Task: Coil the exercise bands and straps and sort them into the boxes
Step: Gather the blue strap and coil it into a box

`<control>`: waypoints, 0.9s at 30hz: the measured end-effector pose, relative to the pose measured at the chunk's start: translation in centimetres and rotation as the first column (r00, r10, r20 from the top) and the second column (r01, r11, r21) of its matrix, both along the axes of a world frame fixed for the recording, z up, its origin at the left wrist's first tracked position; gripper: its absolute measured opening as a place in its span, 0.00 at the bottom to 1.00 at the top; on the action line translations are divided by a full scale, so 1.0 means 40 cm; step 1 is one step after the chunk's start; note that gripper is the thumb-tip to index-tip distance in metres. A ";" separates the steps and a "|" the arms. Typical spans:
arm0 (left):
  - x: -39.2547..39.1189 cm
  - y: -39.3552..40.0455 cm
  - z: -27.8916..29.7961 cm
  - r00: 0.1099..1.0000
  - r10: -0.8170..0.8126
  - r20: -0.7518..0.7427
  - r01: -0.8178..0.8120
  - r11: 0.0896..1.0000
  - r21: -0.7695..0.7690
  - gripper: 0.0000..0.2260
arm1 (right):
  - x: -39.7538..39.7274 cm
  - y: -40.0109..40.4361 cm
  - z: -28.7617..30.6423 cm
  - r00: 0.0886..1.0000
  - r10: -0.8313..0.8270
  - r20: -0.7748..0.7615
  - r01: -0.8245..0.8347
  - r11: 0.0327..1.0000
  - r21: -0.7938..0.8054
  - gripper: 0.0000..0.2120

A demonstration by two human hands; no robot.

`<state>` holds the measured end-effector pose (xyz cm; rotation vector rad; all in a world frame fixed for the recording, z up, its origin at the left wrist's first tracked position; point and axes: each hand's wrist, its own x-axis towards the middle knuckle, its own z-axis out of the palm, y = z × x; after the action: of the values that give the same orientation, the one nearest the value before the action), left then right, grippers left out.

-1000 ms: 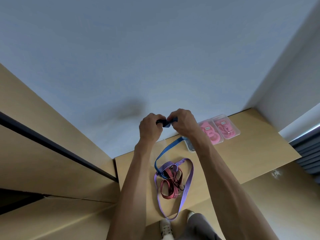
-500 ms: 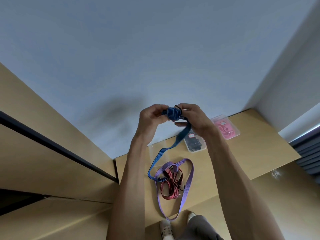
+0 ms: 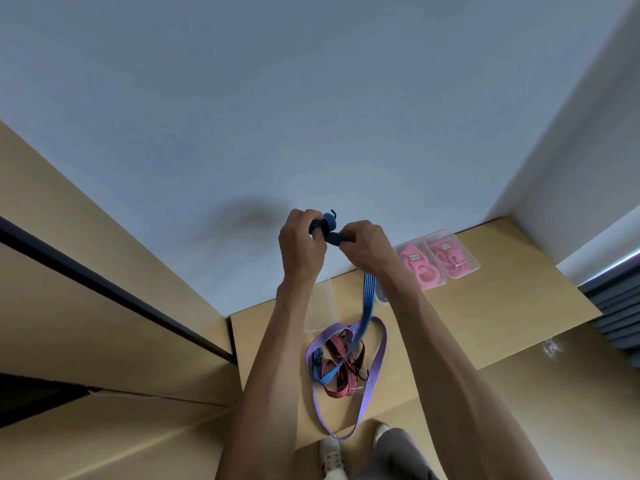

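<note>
Both arms raised forward — left hand point(image 3: 302, 243) and right hand point(image 3: 363, 244) close together, fingers curled, gripping

A blue strap point(image 3: 369, 299) with dark lengthwise stripes is partly wound into a small coil point(image 3: 327, 223) held up above the worktop; a dark hook sticks up from the coil. Its free length hangs down to a loose tangle on the worktop, where a red striped strap point(image 3: 341, 374) lies folded inside a long lilac strap point(image 3: 374, 382) looped around it. Two clear boxes point(image 3: 450, 252) holding pink bands sit side by side near the wall.
</note>
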<state>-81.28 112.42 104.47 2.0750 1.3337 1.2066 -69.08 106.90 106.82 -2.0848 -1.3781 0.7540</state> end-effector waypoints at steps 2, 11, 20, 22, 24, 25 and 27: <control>-0.004 -0.002 -0.001 0.996 -0.039 -0.081 0.036 0.999 -0.039 0.11 | -0.003 0.007 0.013 1.000 0.003 -0.029 -0.003 1.000 -0.004 0.16; -0.016 0.026 0.071 0.970 -0.238 0.056 0.244 0.927 -0.284 0.11 | 0.047 0.091 0.200 0.957 0.290 0.009 -0.290 0.956 -0.045 0.17; -0.115 0.057 0.133 0.819 -0.194 0.541 0.458 0.787 -0.412 0.09 | 0.074 0.102 0.267 0.822 0.300 -0.485 -0.226 0.952 0.207 0.15; -0.131 0.054 0.143 0.776 -0.238 0.584 0.537 0.735 -0.414 0.10 | 0.083 0.106 0.266 0.859 0.316 -0.404 -0.241 0.944 0.227 0.14; -0.129 0.045 0.159 0.687 -0.287 0.667 0.636 0.681 -0.362 0.11 | 0.074 0.106 0.261 0.851 0.366 -0.376 -0.276 0.921 0.273 0.14; -0.121 0.038 0.170 0.624 -0.308 0.718 0.684 0.659 -0.312 0.11 | 0.064 0.105 0.254 0.826 0.388 -0.409 -0.281 0.912 0.298 0.14; -0.094 0.022 0.191 0.494 -0.285 0.822 0.732 0.647 -0.215 0.11 | 0.044 0.102 0.226 0.746 0.389 -0.540 -0.238 0.914 0.329 0.15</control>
<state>-85.04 113.31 112.12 1.1789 0.4518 1.0034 -67.34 110.97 115.85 -1.2598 -1.3704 1.1950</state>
